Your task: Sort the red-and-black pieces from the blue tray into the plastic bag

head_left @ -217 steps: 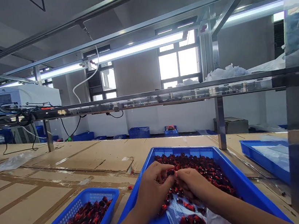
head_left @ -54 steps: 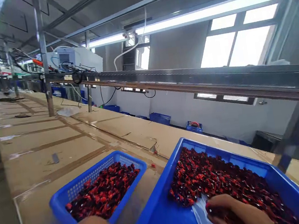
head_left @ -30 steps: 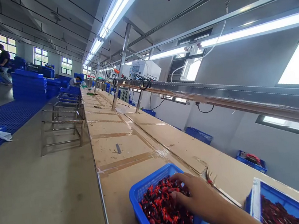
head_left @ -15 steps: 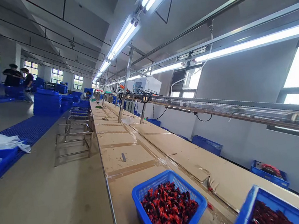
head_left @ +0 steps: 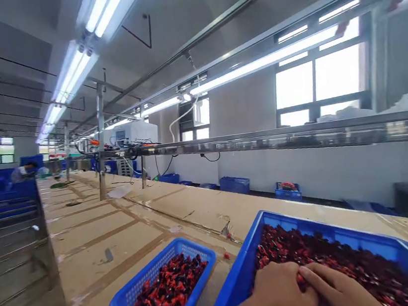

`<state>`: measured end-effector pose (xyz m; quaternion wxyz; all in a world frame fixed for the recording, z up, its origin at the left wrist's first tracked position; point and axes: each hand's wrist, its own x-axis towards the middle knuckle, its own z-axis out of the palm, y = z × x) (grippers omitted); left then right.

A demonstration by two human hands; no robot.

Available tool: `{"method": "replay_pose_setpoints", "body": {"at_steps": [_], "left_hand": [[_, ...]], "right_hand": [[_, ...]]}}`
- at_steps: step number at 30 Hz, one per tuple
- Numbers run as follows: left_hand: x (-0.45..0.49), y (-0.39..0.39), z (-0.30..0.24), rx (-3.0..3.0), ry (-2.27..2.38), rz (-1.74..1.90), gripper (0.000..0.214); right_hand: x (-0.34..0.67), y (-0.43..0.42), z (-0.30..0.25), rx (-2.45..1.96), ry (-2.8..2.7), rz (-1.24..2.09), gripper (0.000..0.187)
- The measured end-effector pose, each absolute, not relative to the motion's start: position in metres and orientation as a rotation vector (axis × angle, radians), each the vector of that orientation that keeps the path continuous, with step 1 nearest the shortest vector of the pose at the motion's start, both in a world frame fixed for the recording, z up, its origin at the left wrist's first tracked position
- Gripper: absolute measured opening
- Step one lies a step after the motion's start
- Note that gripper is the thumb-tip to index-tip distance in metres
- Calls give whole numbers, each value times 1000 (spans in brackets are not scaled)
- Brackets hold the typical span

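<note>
1. Working small red-and-dark pieces (head_left: 291, 242) between both hands over the solid-walled blue tray (head_left: 238, 269): this is judged to be the step in hand, one item at a time. What the pieces are cannot be made out.
2. Left hand (head_left: 282, 290): fingers curled inward, back of hand to the camera. Right hand (head_left: 340, 290): thumb and fingers bent toward the left, the two hands touching. A bit of red shows between them; whether either hand truly pinches it cannot be told, as the fingertips are hidden.
3. More pieces lie in the perforated blue basket (head_left: 142, 286), left of the tray on the cardboard-covered table (head_left: 195, 202). One stray red scrap (head_left: 226, 255) sits between the two containers.
4. Next move, by judgement: calls for a fine fingertip grip, the left steadying and the right working, with neighbouring pieces kept from tangling.
5. Compared with half a second ago: no hand was in view then, and the camera faced further down the table; now it is turned back to the tray and both hands are together. A second ago one hand was at the basket's heap; now neither is.
</note>
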<state>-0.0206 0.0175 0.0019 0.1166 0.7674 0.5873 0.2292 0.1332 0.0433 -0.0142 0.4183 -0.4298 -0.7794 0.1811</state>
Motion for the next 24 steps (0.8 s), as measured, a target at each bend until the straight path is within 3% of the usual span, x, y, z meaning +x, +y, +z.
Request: {"method": "replay_pose_setpoints", "body": {"at_steps": [3,8,14,24], "left_hand": [[-24,14,11,2278,1703,757,44],[-21,19,13,2296,1690,777,40],[-22,27,8,2302,1562,838,27],[-20,20,3,2316,1578,710,45]], "right_hand": [[135,44,-3,-1119,-1917,714,36],[142,33,21,-1106,-1960,405,13],[135,17,28,-960,-1953,400,19],[131,34,15,-664,-1124,1472,28]]}}
